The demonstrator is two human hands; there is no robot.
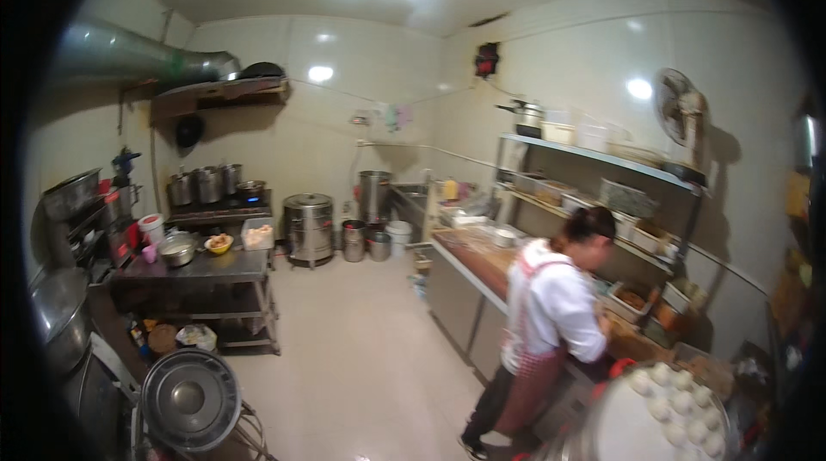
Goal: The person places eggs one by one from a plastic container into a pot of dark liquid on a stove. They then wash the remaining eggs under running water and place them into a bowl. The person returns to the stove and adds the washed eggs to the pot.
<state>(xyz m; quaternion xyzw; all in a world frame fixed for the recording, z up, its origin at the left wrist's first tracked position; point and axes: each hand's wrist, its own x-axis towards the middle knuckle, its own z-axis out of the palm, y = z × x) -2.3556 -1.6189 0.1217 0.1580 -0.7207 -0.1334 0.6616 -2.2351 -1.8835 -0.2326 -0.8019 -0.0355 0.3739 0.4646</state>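
Observation:
Neither of my hands is in view. Nearest me at the lower right is a round steamer tray with several white buns on its right part. Just beyond it a person in a white top and a red checked apron bends over the worktable. That person's hands are mostly hidden by the body. A white tub of brown food stands on the table beside the person. At the lower left lies a round metal lid or pan.
A steel table on the left bears a pot, a yellow bowl and a tub. A big steel drum stands at the back. Shelves with containers hang above the worktable. Tiled floor lies between.

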